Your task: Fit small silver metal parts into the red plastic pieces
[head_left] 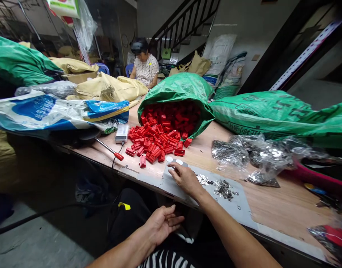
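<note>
My left hand (163, 224) is palm up over my lap, below the table edge, its fingers apart and nothing in it. Above the grey mat (239, 190), my right hand (184, 178) has thumb and fingers bent toward each other; whether a small piece is between the fingertips is too small to tell. Two white round discs lie by its fingers. Small shiny metal parts (225, 189) sit on the mat to the right of that hand. Beyond it, red plastic pieces (155, 143) spill out of an open green sack (184, 83) onto the table.
Plastic bags of metal parts (267, 154) lie on the right. A red-handled lever (111, 149) and a small white box (122, 133) are at the left. Blue-white sacking (48, 109) and green sacks flank the table (279, 206). A person (146, 69) sits at the far side.
</note>
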### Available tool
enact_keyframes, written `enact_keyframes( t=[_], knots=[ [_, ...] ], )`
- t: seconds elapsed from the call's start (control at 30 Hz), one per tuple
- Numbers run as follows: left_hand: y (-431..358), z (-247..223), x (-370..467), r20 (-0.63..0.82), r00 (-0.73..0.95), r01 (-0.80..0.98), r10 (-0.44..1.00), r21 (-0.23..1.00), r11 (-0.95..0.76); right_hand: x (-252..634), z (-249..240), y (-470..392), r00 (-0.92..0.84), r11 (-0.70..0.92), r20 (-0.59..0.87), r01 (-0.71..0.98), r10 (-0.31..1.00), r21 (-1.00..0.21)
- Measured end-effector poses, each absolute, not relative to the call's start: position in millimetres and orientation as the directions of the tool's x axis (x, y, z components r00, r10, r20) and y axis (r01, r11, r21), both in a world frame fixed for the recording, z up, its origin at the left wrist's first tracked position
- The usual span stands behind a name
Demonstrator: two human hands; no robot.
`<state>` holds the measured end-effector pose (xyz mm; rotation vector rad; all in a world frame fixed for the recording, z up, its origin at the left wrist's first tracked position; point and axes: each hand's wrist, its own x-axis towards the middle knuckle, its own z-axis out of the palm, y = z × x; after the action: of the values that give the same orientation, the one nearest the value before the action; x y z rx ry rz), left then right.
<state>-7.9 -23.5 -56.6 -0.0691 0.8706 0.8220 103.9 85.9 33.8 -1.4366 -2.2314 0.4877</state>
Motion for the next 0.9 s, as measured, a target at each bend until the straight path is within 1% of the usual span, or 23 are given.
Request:
enact_keyframes(
  t=[0.07,0.17,0.23,0.4,0.53,0.6,0.67,0.73,0.8,0.83,0.9],
  knots=[
    [-24.4,-56.3,-8.5,-0.713,0.354,-0.665,0.605,0.263,0.699,87.1,38.6,99.8,-0.382,0.425,0.187,0.825,0.905,-0.372],
    [-24.7,-54.0,-9.2,-0.720,0.331,-0.670,0.610,0.276,0.689,63.0,45.5,120.0,-0.401,0.420,0.134,0.890,0.906,-0.179],
    [-24.6,-52.9,-10.0,-0.724,0.318,-0.669,0.613,0.286,0.686,50.7,47.8,131.5,-0.422,0.431,0.094,0.895,0.901,-0.113],
    [-26.0,-53.4,-12.8,-0.725,0.321,-0.663,0.610,0.288,0.691,38.6,43.8,141.9,-0.438,0.444,0.074,0.891,0.896,-0.095],
    [-28.0,-50.9,-13.5,-0.738,0.290,-0.659,0.610,0.308,0.686,44.8,39.5,134.8,-0.462,0.474,0.113,0.872,0.879,-0.122],
    [-28.4,-49.0,-13.8,-0.721,0.294,-0.655,0.627,0.326,0.682,50.8,39.3,130.4,-0.467,0.485,0.144,0.863,0.872,-0.138],
    [-28.3,-47.3,-14.8,-0.684,0.325,-0.647,0.653,0.342,0.681,57.6,40.3,125.0,-0.460,0.492,0.193,0.852,0.867,-0.179],
    [-28.2,-44.9,-16.9,-0.632,0.370,-0.643,0.681,0.355,0.679,65.2,41.8,115.9,-0.418,0.487,0.266,0.821,0.868,-0.299],
    [-28.9,-40.0,-19.9,-0.575,0.402,-0.645,0.713,0.375,0.666,74.4,43.0,100.5,-0.349,0.458,0.299,0.734,0.888,-0.502],
    [-29.7,-36.3,-21.6,-0.542,0.413,-0.651,0.732,0.386,0.654,79.6,43.2,90.2,-0.320,0.427,0.282,0.664,0.904,-0.614],
    [-32.0,-26.5,-24.9,-0.470,0.429,-0.671,0.772,0.406,0.620,91.2,42.8,65.5,-0.300,0.314,0.181,0.489,0.937,-0.814]
  ],
)
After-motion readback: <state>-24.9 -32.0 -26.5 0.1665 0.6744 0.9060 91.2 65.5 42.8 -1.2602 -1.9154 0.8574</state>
